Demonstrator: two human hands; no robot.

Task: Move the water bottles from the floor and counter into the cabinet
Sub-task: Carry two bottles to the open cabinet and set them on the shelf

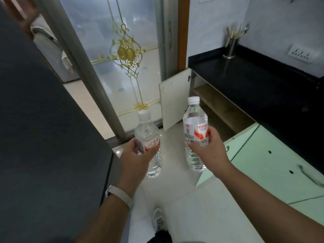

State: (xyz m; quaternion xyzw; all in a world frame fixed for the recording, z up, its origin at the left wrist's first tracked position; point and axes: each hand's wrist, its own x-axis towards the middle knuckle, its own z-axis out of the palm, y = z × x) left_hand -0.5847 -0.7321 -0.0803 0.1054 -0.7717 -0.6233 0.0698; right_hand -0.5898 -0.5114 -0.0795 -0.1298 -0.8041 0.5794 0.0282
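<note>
I'd lower both bottles upright past the open door (175, 100) and stand them deep on the cabinet shelf (219, 104). My left grip (135, 155) clasps the left bottle (146, 130), my right grip (208, 148) the right bottle (194, 118): clear, white-capped, red-labelled, held above the floor (175, 199), short of that shelf.

The right hand (210, 148) covers the end of the red lettering on the right bottle (194, 116); the left hand (136, 155) hides part of the left bottle (146, 132) label. The cabinet (217, 104) interior is lost under the counter (254, 81). The utensils (235, 33) in the steel holder (231, 48) blur together
</note>
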